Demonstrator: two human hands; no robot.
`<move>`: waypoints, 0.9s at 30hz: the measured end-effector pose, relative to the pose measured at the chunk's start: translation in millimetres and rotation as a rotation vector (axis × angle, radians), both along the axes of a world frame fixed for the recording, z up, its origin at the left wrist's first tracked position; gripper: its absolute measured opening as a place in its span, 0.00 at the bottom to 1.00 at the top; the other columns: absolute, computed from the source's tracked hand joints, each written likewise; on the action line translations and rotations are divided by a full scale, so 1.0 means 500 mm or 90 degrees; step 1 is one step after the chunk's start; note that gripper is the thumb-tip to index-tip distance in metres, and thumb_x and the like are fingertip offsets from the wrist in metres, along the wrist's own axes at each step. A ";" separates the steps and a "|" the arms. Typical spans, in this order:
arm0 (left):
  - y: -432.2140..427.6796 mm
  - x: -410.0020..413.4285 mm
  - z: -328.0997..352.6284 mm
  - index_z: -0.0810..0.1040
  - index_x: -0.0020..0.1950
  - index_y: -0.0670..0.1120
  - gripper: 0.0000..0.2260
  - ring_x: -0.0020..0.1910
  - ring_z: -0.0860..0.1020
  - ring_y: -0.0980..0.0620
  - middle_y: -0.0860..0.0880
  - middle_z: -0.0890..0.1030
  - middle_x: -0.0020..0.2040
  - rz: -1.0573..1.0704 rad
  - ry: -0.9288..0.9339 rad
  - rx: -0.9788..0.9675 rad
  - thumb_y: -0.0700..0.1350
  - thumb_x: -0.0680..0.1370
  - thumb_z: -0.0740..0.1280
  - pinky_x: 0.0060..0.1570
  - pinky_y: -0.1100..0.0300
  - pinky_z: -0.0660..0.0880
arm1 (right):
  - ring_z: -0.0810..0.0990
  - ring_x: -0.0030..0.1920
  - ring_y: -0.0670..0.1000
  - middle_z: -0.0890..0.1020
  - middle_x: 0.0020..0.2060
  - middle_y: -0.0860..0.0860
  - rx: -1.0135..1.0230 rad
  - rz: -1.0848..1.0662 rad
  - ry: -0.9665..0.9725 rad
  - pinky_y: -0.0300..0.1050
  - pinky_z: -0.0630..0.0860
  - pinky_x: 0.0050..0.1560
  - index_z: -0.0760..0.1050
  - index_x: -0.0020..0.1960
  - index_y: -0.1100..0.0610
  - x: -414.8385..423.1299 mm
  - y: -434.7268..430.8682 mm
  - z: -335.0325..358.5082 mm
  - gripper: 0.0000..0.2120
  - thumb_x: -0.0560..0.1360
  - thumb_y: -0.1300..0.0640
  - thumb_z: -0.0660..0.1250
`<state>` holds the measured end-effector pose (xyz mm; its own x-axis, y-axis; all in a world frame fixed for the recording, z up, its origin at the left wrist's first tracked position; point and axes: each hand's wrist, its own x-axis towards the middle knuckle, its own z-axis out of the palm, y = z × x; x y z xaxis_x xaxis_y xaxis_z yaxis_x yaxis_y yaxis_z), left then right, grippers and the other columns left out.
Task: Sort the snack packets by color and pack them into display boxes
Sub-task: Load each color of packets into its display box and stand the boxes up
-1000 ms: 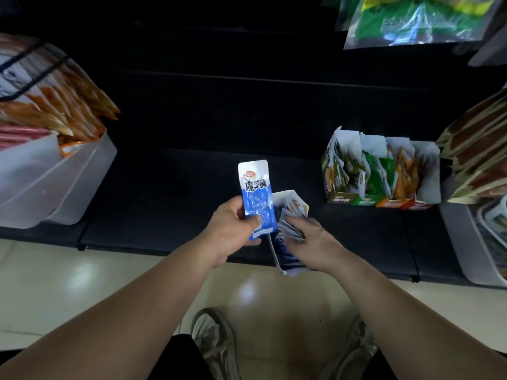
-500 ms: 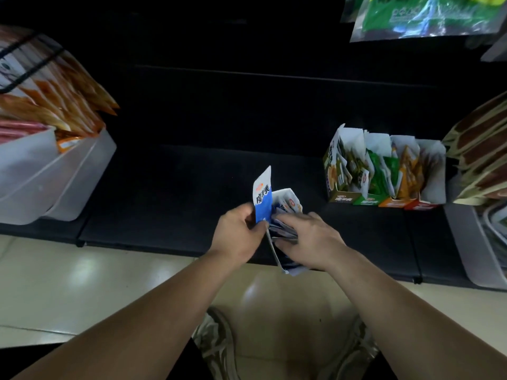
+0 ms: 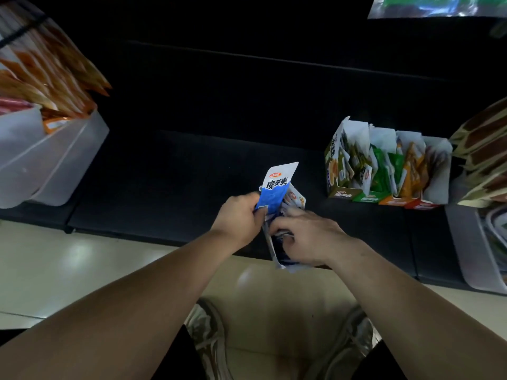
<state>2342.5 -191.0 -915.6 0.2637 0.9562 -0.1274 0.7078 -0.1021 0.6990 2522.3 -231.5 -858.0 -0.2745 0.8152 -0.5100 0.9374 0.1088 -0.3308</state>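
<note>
My left hand (image 3: pixel 238 217) pinches a blue and white snack packet (image 3: pixel 275 189) by its lower end, its top standing above the opening of a blue display box (image 3: pixel 282 256). My right hand (image 3: pixel 307 235) grips that box from the right side at the front edge of the dark shelf (image 3: pixel 178 182). More packets show inside the box. A row of display boxes (image 3: pixel 384 168) with dark green, green, orange and red packets stands on the shelf to the right.
A clear plastic bin (image 3: pixel 52 160) with orange packets sits at the left. Brown packets (image 3: pixel 485 154) and another clear bin (image 3: pixel 472 250) are at the right edge. A hanging green bag (image 3: pixel 439 6) is at top right. My shoes show on the pale floor below.
The blue packet has turned from edge-on to face me and has moved right against the box opening. My right hand's fingers have shifted lower on the box.
</note>
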 end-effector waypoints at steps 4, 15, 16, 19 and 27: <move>0.012 0.005 -0.004 0.81 0.60 0.48 0.11 0.41 0.83 0.49 0.49 0.86 0.48 -0.036 0.021 0.022 0.49 0.80 0.66 0.43 0.50 0.81 | 0.71 0.66 0.46 0.75 0.60 0.39 0.043 0.053 0.002 0.46 0.71 0.56 0.77 0.60 0.42 -0.001 -0.010 -0.001 0.16 0.75 0.57 0.62; 0.014 0.000 0.005 0.83 0.55 0.51 0.08 0.41 0.81 0.53 0.55 0.83 0.44 -0.002 -0.005 0.013 0.48 0.78 0.69 0.42 0.52 0.80 | 0.74 0.62 0.50 0.76 0.60 0.44 -0.012 -0.050 0.068 0.44 0.73 0.59 0.76 0.61 0.39 0.000 -0.004 -0.007 0.20 0.71 0.55 0.69; 0.008 0.000 0.007 0.84 0.53 0.51 0.07 0.41 0.80 0.53 0.55 0.81 0.43 0.012 -0.019 0.021 0.48 0.77 0.70 0.42 0.53 0.80 | 0.73 0.63 0.48 0.74 0.60 0.42 -0.032 -0.100 0.123 0.43 0.72 0.63 0.78 0.59 0.41 0.007 0.000 -0.007 0.18 0.71 0.56 0.71; -0.015 0.007 0.014 0.85 0.51 0.51 0.07 0.42 0.81 0.53 0.53 0.81 0.44 0.009 -0.074 0.010 0.49 0.76 0.70 0.42 0.54 0.79 | 0.73 0.64 0.45 0.75 0.56 0.40 -0.079 -0.241 0.282 0.42 0.69 0.70 0.84 0.50 0.44 0.019 0.000 -0.004 0.12 0.73 0.61 0.72; -0.053 0.035 0.027 0.84 0.51 0.46 0.05 0.42 0.77 0.54 0.59 0.73 0.40 -0.070 -0.074 0.032 0.45 0.80 0.69 0.42 0.64 0.71 | 0.85 0.55 0.57 0.86 0.48 0.54 -0.057 -0.586 0.520 0.54 0.80 0.58 0.81 0.50 0.54 0.022 -0.026 0.001 0.05 0.75 0.62 0.71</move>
<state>2360.2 -217.3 -902.0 0.3778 0.9249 -0.0429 0.6053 -0.2117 0.7673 2533.1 -244.7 -857.6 0.1188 0.8445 -0.5223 0.1682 -0.5355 -0.8276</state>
